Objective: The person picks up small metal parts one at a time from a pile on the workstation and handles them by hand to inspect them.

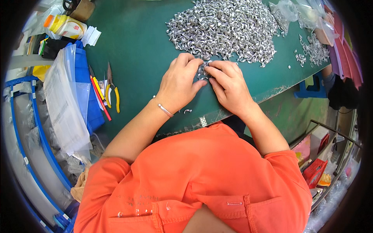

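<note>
A large heap of small curved silver metal pieces (221,31) lies on the green tabletop (136,42). At its near edge my left hand (178,79) and my right hand (229,83) face each other, fingertips nearly meeting. A few of the same metal pieces (201,73) are between them. My left thumb and fingers curl around these from the left. The right fingers are bent and pressed together at the small pieces from the other side. How each piece sits in the fingertips is partly hidden. One loose curved piece (188,111) lies near my left wrist.
Yellow-handled pliers (112,87), a red pen (101,101) and a blue bin (91,105) with plastic bags are at left. A yellow-capped bottle (64,26) stands farther back. More metal pieces (314,50) lie at the right, near a blue stool (311,87).
</note>
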A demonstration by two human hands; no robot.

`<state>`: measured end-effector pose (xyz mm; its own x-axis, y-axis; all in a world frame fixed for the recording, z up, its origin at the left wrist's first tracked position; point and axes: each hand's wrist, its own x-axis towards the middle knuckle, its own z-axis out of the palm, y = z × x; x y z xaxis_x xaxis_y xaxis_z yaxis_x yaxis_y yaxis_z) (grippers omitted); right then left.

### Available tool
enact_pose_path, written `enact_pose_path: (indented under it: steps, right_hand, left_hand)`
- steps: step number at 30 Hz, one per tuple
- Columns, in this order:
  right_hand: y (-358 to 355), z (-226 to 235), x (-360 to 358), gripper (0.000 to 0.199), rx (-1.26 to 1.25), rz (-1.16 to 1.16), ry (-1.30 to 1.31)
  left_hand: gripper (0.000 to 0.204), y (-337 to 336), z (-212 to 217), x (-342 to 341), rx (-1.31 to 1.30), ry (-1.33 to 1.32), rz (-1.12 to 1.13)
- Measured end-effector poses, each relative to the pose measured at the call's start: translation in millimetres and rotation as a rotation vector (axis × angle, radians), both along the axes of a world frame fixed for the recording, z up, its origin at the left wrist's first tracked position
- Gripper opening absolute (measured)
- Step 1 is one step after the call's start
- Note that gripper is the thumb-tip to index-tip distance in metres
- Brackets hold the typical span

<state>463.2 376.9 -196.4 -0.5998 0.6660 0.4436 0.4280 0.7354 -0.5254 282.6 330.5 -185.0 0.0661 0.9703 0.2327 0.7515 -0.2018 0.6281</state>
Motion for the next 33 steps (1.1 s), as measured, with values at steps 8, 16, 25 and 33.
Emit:
enact_pose_path:
  steps: [8,16,25,33]
  right_hand:
    - [-15.1,-1.3,25.6,0.027,0.015,-0.151,0.025]
    - [-18.6,4.1,39.5,0.021,-0.023,-0.284,0.074]
    - [10.6,-3.0,32.8,0.013,0.055,-0.416,-0.010]
    - [-0.3,2.8,27.7,0.008,-0.013,-0.335,0.059]
  left_hand:
    - [0.026,-0.4,-13.7,-8.8,-0.053,-0.139,0.064]
    - [0.018,9.6,-10.1,-4.2,0.054,-0.019,0.019]
    - [0.025,-1.5,2.4,15.5,-0.014,-0.003,-0.368]
    - [0.022,3.9,3.3,13.0,-0.076,-0.271,-0.025]
